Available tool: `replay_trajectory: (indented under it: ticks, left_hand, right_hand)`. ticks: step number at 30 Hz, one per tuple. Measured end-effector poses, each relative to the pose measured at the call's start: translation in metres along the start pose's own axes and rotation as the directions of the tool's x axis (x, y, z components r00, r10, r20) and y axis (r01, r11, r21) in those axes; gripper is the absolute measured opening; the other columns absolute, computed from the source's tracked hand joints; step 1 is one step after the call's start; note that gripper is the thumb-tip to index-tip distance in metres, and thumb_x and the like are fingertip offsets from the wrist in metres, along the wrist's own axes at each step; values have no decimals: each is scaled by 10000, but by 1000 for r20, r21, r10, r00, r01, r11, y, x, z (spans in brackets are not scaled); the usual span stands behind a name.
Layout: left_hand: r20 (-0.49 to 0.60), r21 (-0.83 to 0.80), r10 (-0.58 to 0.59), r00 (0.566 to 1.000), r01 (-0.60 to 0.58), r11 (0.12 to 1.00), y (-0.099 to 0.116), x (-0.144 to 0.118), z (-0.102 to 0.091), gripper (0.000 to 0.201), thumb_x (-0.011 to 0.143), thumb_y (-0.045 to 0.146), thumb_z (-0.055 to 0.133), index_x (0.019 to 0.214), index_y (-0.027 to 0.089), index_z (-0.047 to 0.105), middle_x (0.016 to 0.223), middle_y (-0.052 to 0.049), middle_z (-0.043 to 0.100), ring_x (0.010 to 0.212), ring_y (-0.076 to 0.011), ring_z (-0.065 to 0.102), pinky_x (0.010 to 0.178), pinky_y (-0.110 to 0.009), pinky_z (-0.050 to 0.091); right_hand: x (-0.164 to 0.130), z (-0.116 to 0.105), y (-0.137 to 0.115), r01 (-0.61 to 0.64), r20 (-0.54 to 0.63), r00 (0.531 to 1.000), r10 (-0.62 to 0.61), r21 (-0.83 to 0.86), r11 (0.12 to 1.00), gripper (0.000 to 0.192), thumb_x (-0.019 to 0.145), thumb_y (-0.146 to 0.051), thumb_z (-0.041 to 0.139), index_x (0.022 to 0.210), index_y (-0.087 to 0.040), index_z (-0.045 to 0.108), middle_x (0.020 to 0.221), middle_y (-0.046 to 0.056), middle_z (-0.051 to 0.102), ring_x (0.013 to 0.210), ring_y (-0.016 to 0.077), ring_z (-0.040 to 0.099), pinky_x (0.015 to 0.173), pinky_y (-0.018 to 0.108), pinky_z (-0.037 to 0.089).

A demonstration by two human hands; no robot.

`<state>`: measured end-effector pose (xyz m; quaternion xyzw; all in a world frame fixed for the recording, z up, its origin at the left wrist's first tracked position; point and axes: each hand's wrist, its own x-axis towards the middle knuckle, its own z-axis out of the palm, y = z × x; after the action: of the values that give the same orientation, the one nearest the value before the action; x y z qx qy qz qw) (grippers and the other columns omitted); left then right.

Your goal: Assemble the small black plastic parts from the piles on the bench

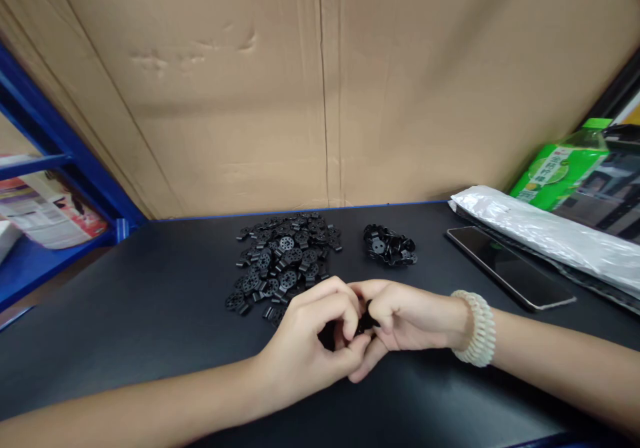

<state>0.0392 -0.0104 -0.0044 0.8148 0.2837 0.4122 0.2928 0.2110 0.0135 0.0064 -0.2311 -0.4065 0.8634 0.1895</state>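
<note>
While both hands, left hand (313, 338) & right hand (400, 318), pinched a small black plastic part (367, 321) just in front of the big parts pile (285, 258), it looked light, stiff, prob best gripped by its edges.

You have a small black plastic part (367, 321) pinched between the fingertips of both hands, mostly hidden by them, just in front of the large heap of black perforated discs (285, 258) spread flat on the black tabletop.
</note>
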Motion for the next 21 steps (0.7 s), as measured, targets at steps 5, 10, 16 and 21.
replay_trajectory:
  ticks: [5,10,16,21]
  left_hand:
    - [-110,-23,92,990,-95,995,7,-3,-5,272,770,35,642,617,169,462,770,-35,613,774,-159,641,682,-263,534]
    - [-198,6,191,961,-194,981,9,-3,-7,248,757,-7,651,647,168,514,750,-28,604,782,-165,649,683,-265,557]
    - [-167,61,168,972,-160,985,7,-12,-8,249,781,-34,562,864,200,582,1007,-73,628,1030,-220,604,899,-379,513]
    - [-268,58,160,950,-150,987,31,-18,-10,341,752,-21,561,964,245,551,1029,-71,599,1021,-246,574,895,-433,502]
  right_hand:
    - [-16,-5,-9,17,94,995,-23,58,998,505,540,-3,423,1006,-132,569,1004,76,618,915,208,668,734,378,590]
    - [-20,-2,-11,55,78,996,-47,-100,993,421,654,-8,513,1051,-144,558,988,60,606,946,214,663,760,386,579]
    - [-31,-12,-30,193,-44,950,-309,-695,692,265,766,-111,625,1020,-161,567,974,58,634,880,182,644,770,356,555]
    - [-39,-40,-52,94,-109,649,-753,-971,221,118,854,-196,561,961,-179,606,964,59,653,905,190,631,825,330,511]
